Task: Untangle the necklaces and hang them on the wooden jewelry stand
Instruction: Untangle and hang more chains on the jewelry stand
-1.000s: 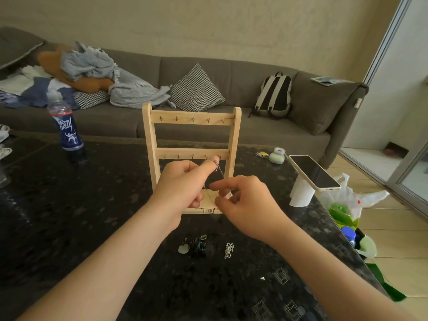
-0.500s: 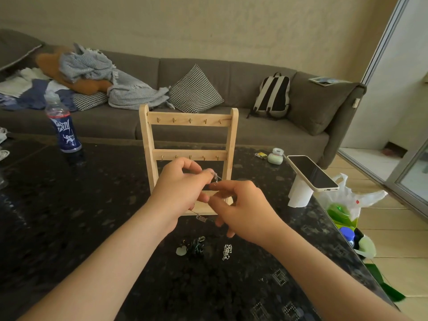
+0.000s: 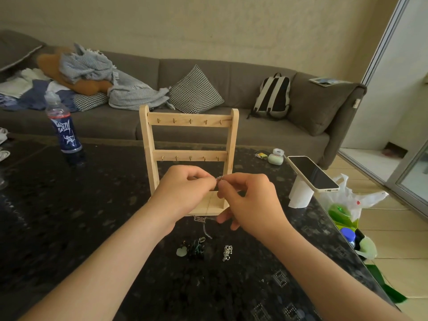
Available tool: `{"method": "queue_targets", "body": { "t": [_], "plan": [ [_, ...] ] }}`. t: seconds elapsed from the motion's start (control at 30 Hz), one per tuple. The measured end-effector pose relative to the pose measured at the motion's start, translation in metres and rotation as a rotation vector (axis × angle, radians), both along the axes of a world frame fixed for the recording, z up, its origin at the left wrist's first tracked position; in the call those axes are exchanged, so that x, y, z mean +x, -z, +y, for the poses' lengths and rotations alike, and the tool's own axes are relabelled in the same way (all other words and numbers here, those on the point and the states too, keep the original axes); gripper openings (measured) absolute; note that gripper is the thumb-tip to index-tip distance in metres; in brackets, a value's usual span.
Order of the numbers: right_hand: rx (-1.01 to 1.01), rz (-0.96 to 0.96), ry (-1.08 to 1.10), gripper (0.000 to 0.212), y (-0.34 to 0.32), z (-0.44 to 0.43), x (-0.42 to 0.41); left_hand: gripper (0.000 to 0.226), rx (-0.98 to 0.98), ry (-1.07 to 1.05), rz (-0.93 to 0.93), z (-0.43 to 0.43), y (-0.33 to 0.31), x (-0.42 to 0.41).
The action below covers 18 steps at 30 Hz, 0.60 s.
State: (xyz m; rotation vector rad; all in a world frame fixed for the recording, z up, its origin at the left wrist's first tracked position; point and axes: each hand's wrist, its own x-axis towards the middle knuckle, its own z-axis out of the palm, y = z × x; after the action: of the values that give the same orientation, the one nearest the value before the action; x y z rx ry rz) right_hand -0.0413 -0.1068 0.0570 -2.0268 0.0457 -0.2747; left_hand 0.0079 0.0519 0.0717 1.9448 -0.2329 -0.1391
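Silver necklace [image 3: 199, 219] | pinched by left hand [image 3: 185, 191] and right hand [image 3: 251, 201] | before wooden stand [image 3: 190, 154]

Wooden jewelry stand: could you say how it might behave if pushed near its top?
The wooden jewelry stand rises tall over a small base, so it may tip rather than slide. Its thin open frame looks light and stiff.

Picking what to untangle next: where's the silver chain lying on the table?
Head view: the silver chain lies on the table, right of the dark tangled bundle, below the right hand in frame.
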Motion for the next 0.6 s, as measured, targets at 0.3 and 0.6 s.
{"method": "queue_targets", "body": {
  "t": [0.3, 0.6],
  "plan": [
    [0.015, -0.014, 0.071, 0.014, -0.0025, -0.0036, 0.0012, 0.011, -0.025, -0.004, -0.008, 0.0017, -0.0036, -0.0018],
    [0.017, 0.031, 0.070, 0.027, -0.0032, 0.0015, 0.0010, 0.012, -0.071, -0.060, -0.055, 0.0014, -0.0034, -0.0023]
  ]
}}
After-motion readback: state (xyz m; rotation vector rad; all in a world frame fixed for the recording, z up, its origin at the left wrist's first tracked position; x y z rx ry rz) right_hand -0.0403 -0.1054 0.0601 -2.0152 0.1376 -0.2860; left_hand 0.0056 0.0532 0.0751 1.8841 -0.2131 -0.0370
